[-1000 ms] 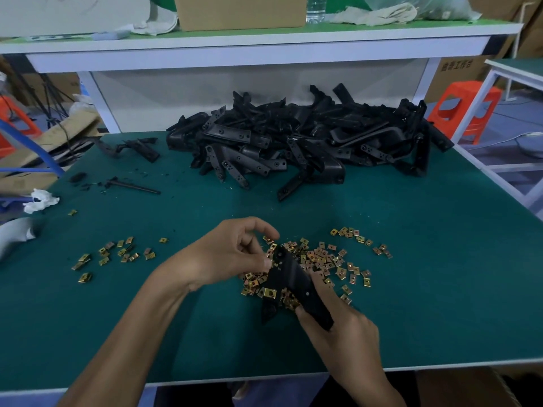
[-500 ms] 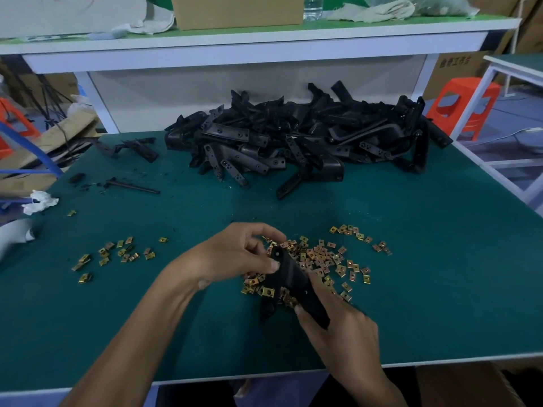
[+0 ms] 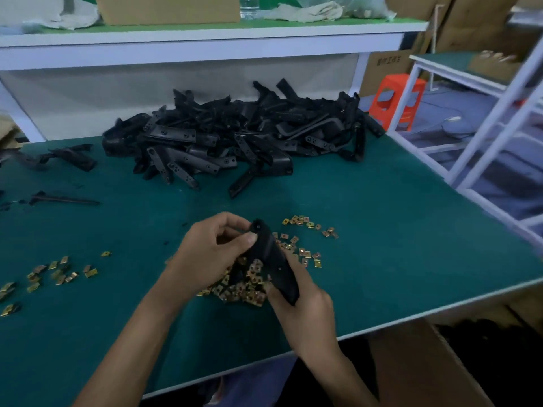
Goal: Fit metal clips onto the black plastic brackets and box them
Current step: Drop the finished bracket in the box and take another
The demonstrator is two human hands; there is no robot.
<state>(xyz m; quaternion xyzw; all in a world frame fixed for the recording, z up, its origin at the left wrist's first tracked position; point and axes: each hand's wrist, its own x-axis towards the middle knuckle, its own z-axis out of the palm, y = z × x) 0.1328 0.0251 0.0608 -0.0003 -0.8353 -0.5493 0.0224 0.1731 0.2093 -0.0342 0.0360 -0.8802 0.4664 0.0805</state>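
A black plastic bracket [image 3: 271, 257] is held tilted above the green table [image 3: 382, 230]. My right hand [image 3: 302, 306] grips its lower end. My left hand [image 3: 211, 251] pinches its upper end with thumb and fingers. Whether a clip sits between those fingers is hidden. Under the bracket lies a heap of gold metal clips [image 3: 249, 286], with more clips [image 3: 308, 226] scattered to the right. A big pile of black brackets [image 3: 235, 139] covers the far half of the table.
A smaller scatter of clips [image 3: 58, 271] lies at the left. Loose black parts [image 3: 67, 157] sit at the far left. An open cardboard box [image 3: 426, 362] stands below the table's front right edge. A white rack [image 3: 484, 136] and orange stool [image 3: 396, 98] stand to the right.
The camera has turned right and tilted, showing the box below the table. Both hands lifted the bracket a little, and my left hand's fingers closed on its top end.
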